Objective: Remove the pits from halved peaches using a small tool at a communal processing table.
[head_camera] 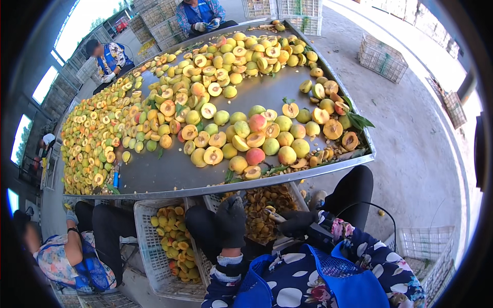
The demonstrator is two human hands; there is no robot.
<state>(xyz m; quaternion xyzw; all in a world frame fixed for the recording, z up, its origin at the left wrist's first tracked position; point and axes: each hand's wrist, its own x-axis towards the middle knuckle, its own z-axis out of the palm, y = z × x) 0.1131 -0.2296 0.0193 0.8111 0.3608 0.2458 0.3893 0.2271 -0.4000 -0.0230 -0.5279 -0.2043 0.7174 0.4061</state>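
My left hand [232, 223], in a dark glove, is raised over my lap near the table's front edge; its fingers look curled, and whether anything is inside them is hidden. In a dark glove too, my right hand [298, 224] grips a small metal hand tool [276, 217] pointing left. A small yellowish piece [270, 209] shows at the tool's tip. Beneath both hands is a crate [298, 195] of brownish fruit scraps [265, 204]. Whole and halved yellow peaches [256, 139] lie on the metal-rimmed table [154, 175] before me, some halves with their stones.
Left of my knee stands a white plastic crate [144, 246] of peach halves [181, 254]. A co-worker [77, 258] sits at my left; two more people [111, 57] sit across the table. Stacked crates [300, 15] stand behind. A blue-handled tool [116, 178] lies on the table.
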